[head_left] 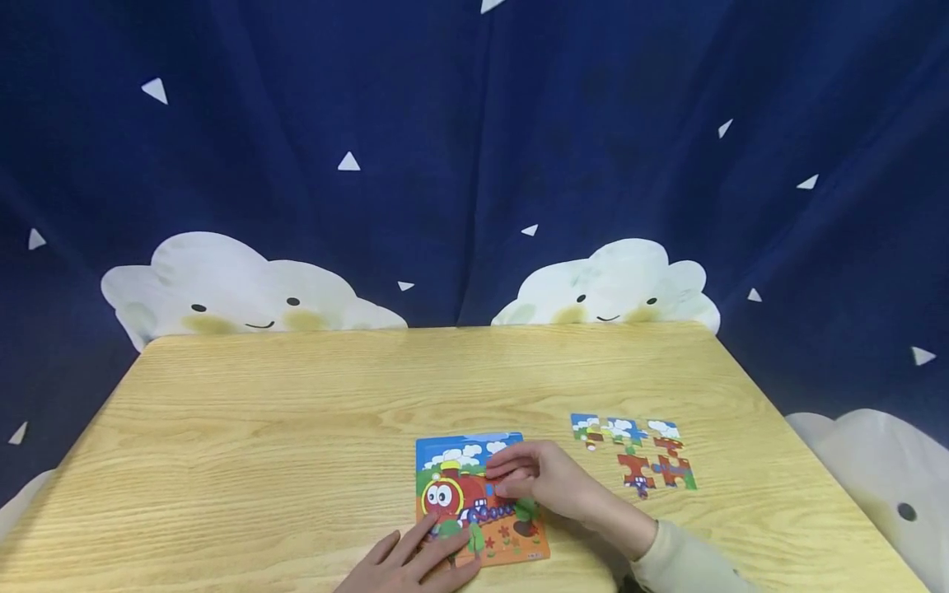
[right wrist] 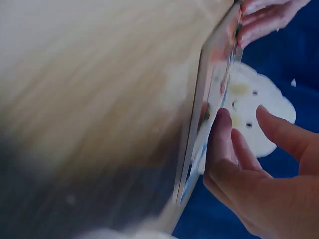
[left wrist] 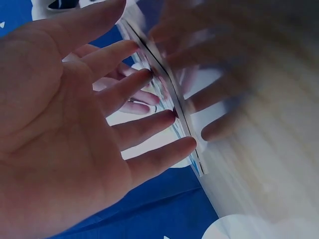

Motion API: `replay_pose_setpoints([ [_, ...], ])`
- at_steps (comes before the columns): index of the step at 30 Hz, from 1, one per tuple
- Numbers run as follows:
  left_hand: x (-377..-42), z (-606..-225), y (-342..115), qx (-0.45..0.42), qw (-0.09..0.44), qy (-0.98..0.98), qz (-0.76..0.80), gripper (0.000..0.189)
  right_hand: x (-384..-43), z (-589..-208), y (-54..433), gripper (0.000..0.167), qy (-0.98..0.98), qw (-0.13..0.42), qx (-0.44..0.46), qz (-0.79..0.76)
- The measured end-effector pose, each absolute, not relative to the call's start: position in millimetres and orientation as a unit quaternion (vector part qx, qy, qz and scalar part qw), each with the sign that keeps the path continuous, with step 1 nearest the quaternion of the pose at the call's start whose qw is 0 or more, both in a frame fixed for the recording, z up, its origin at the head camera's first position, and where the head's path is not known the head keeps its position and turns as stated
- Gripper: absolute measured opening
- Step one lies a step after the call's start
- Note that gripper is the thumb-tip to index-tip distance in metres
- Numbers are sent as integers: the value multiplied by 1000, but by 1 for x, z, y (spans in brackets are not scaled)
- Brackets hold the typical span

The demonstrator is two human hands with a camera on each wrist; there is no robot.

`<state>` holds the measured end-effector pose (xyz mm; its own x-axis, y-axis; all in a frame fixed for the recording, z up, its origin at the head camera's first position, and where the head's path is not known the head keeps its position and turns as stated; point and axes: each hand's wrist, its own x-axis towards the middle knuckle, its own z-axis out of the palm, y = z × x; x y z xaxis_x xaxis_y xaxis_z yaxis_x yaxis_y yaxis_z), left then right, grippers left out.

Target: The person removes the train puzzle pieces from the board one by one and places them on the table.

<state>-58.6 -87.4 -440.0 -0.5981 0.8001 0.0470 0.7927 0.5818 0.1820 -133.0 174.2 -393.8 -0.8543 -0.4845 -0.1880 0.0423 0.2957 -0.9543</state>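
A jigsaw puzzle (head_left: 519, 550) with a red cartoon train lies in its flat board on the table. Over its lower left part, my left hand (head_left: 411, 567) rests with fingers spread; in the left wrist view that hand (left wrist: 65, 124) has straight fingers reaching the board's edge (left wrist: 175, 94). My right hand (head_left: 552, 482) is at the puzzle's upper right, fingertips on the picture. In the right wrist view, the thumb of this hand (right wrist: 259, 186) stands apart from the fingers, and no piece shows between them. What lies under its fingertips is hidden.
To the right of the board, several loose puzzle pieces (head_left: 636, 468) lie face up on the wooden table (head_left: 282, 445). Behind the table hangs a dark blue curtain (head_left: 415, 99) with white clouds and triangles.
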Motion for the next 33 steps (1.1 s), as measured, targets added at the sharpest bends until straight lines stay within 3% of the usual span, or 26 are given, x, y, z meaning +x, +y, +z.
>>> replay_pose_setpoints([
  [13, -56, -441, -92, 443, 17, 893, 82, 55, -135, -396, 146, 26, 774, 244, -124, -571],
  [22, -55, -442, -92, 444, -28, 893, 63, 52, -133, -396, 124, 21, 828, 167, -231, -482],
  [29, -54, -442, -92, 442, -38, 894, 67, 51, -133, -398, 118, 18, 855, 142, -242, -436],
  [33, -55, -440, -92, 440, -17, 894, 80, 52, -132, -398, 122, 15, 855, 136, -239, -441],
])
